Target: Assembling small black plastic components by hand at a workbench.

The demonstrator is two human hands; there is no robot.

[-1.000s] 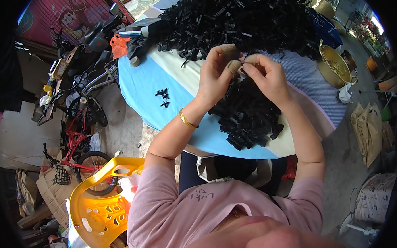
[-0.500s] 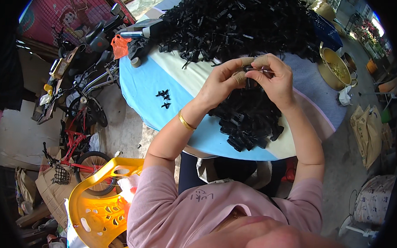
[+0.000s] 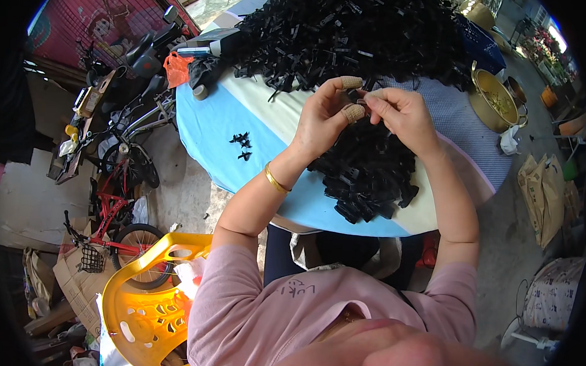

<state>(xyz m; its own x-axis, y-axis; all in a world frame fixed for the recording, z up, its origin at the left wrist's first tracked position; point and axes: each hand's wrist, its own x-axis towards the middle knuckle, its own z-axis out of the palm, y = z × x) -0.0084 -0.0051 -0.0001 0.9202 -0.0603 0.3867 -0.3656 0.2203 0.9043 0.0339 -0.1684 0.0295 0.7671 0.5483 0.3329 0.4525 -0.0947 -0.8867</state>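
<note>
Both my hands meet over the table, at the near edge of a large heap of black plastic pieces [image 3: 351,41]. My left hand [image 3: 325,116] wears tan finger covers on thumb and forefinger, which curve around a small black plastic piece [image 3: 353,95]. My right hand [image 3: 404,116] is closed in a pinch against that piece; what its fingertips hold is too small to make out. Below the hands lies a smaller pile of black pieces [image 3: 365,179], partly hidden by them. A few loose black pieces [image 3: 242,141] rest to the left on the blue cloth.
The round table [image 3: 210,124] has a striped cloth. An orange plastic bag [image 3: 177,69] hangs at its left edge. A gold-coloured pot [image 3: 484,80] stands to the right. At lower left are a yellow plastic chair [image 3: 122,287] and a red bicycle [image 3: 112,204].
My left thumb and forefinger have parted more, uncovering the black piece. My right hand's fingers have folded downward into a closer pinch. The piles look the same.
</note>
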